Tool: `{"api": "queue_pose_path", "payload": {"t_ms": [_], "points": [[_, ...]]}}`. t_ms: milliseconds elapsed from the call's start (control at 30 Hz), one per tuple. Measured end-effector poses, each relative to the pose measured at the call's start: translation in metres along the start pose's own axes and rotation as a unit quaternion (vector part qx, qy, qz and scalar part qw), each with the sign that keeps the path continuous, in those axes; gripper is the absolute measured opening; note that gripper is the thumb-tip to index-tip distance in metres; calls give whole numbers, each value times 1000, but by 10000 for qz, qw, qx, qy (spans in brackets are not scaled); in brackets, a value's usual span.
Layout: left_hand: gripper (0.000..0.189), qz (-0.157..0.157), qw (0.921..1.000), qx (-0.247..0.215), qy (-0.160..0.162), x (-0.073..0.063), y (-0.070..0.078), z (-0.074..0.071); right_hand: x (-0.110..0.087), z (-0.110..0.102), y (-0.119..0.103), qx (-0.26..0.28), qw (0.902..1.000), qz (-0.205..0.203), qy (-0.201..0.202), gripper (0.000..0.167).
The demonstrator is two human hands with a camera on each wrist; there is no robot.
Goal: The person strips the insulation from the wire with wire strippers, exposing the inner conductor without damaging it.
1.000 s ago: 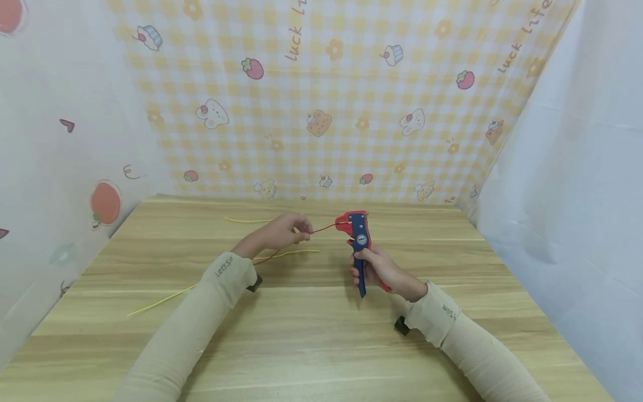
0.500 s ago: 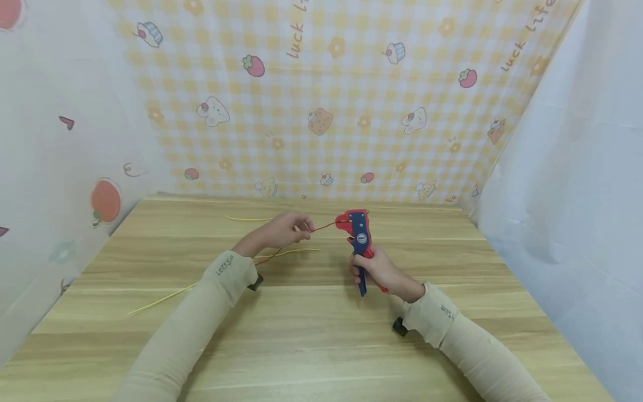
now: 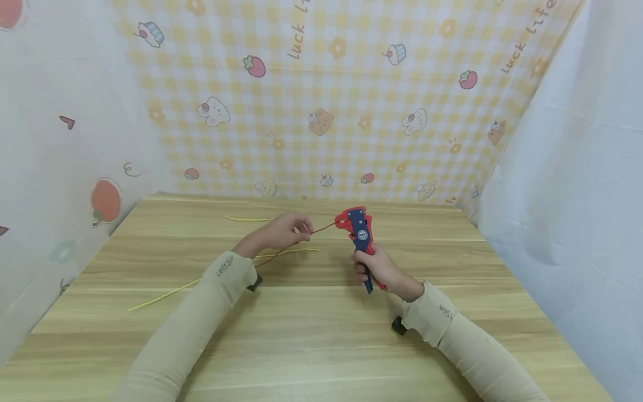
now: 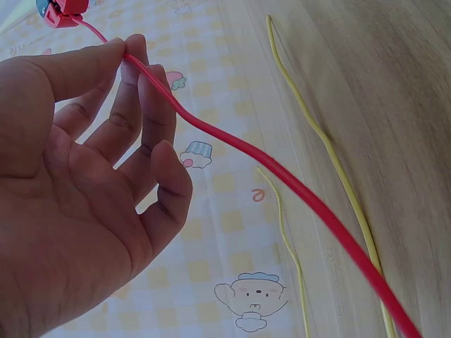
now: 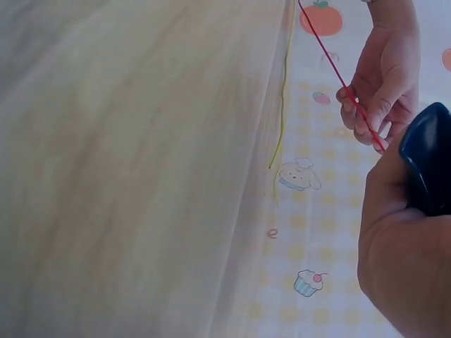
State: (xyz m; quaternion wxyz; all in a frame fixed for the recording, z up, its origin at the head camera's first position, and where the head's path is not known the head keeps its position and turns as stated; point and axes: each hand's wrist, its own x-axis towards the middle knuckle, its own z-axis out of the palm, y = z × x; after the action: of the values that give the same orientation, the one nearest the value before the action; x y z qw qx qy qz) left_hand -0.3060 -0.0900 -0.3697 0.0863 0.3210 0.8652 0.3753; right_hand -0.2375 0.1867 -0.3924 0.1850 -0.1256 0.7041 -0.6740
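My left hand [image 3: 284, 230] pinches a red wire [image 4: 268, 163] between thumb and index finger, seen closely in the left wrist view. The wire's far end runs to the side of the head of a red and blue wire stripper [image 3: 360, 228]. My right hand [image 3: 384, 272] grips the stripper's handles, with the thumb across the blue one. Whether the wire's tip sits between the tool's blades is too small to tell. In the right wrist view, only a dark blue handle end [image 5: 428, 158] shows beside my right hand. The wire's other end trails beneath my left wrist.
Yellow wires lie on the wooden table [image 3: 321, 340]: one yellow wire [image 3: 249, 219] behind my left hand, another yellow wire [image 3: 166, 297] partly under my left forearm. A checked cloth backdrop [image 3: 321, 95] rises at the table's back, with pale cloth at both sides.
The stripper has tilted slightly, its lower end swinging right. Its two handles have come closer together as my right hand squeezes. My left hand keeps its pinch on the red wire, nearly still.
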Motion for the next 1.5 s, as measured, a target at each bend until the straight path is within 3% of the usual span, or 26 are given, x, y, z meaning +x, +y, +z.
{"api": "queue_pose_path", "payload": {"t_ms": [500,1200,1500], "points": [[8,-176,9998,-58,30,-5,3,-4,-4,4,-3,584,9978,-2,-306,15],[6,-291,9996,-53,36,-8,-1,-9,-8,7,-7,590,9973,208,-390,19],[8,-314,9993,157,146,-9,-1,-14,-8,6,-6,632,9968,245,-428,19]]}}
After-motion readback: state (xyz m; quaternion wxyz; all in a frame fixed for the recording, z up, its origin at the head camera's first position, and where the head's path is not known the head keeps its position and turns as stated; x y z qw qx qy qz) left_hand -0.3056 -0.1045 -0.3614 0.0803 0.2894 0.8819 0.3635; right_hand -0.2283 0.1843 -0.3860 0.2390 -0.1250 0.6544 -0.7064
